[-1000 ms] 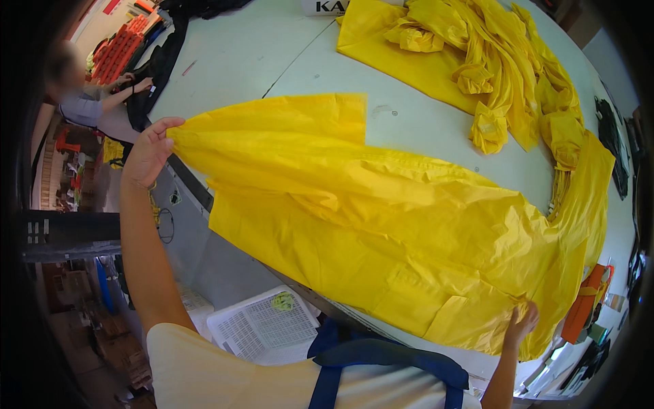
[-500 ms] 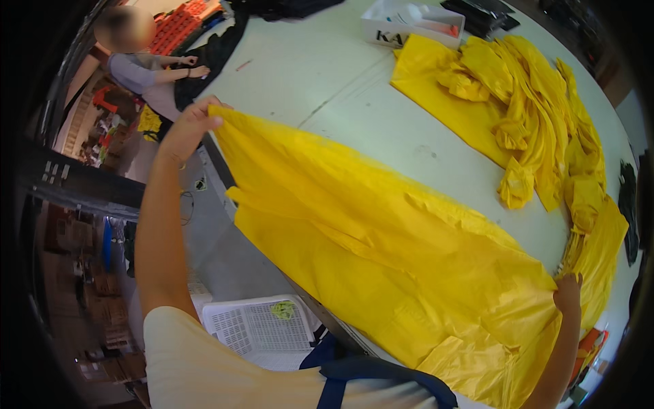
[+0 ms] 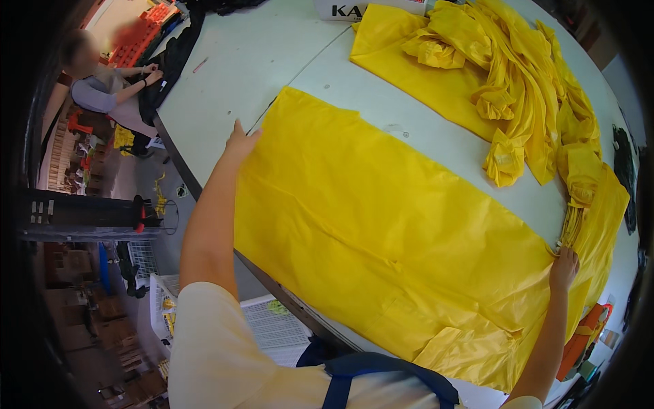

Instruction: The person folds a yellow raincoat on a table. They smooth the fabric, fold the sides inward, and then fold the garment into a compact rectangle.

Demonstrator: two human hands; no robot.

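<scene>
A large sheet of shiny yellow fabric [image 3: 381,211] lies spread over the near part of the table, lightly creased, with a folded flap at its lower right. My left hand [image 3: 242,144] is at the fabric's left edge, fingers apart, one pointing up over the bare tabletop and another touching the edge. At the right end, my right hand [image 3: 564,269] is closed on the fabric's edge, beside a gathered, bunched strip. Its fingertips are partly hidden. More yellow fabric [image 3: 545,102] with gathered ends lies heaped behind and to the right.
The pale table [image 3: 272,51] has a dark edge at left. A white printed box [image 3: 371,8] stands at the back. White plastic baskets [image 3: 276,327] sit below the near edge. A co-worker [image 3: 99,88] handles black cloth [image 3: 174,65] at far left. An orange item [image 3: 582,341] is at lower right.
The fabric's left end has come down flat onto the table. My left hand has moved from its raised corner to the left edge. My right hand keeps its hold. The view has shifted.
</scene>
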